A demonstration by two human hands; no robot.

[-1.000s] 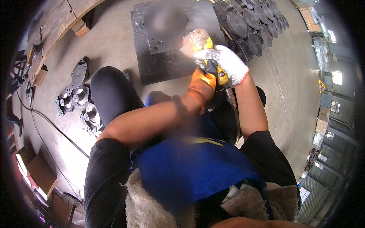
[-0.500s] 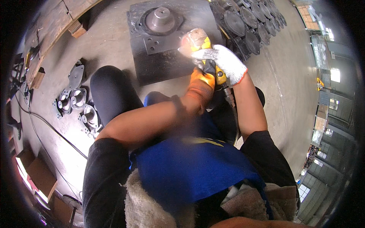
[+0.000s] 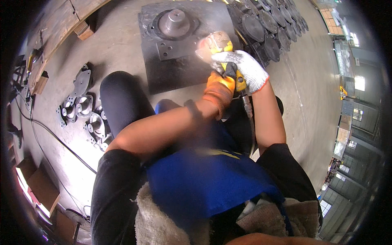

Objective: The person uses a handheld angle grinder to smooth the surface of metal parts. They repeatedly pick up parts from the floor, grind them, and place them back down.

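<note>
With both hands I hold a yellow air grinder (image 3: 241, 83) over the right side of a metal part. My left hand (image 3: 220, 86), in an orange glove, is wrapped round its handle. My right hand (image 3: 243, 67), in a white knit glove, grips the tool's body near the head. The spinning disc end is blurred and touches or hovers just over the flat plate (image 3: 176, 49), which has several holes; I cannot tell which. Joined to the plate is a round flange with an upright cylinder (image 3: 175, 20). A dark slab (image 3: 171, 75) bears the part. An air hose (image 3: 249, 110) runs back from the grinder.
Rows of dark flanged parts (image 3: 261, 28) lie at the far right. Several similar parts (image 3: 83, 105) lie on the floor at left, beside my knee. A wooden bench (image 3: 61, 28) stands far left. Cables (image 3: 57, 141) and a cardboard box (image 3: 43, 188) are at lower left.
The grinder and both hands have shifted very slightly to the right and nearer in the picture. Both hands keep their grip, and the metal part has stayed on the slab.
</note>
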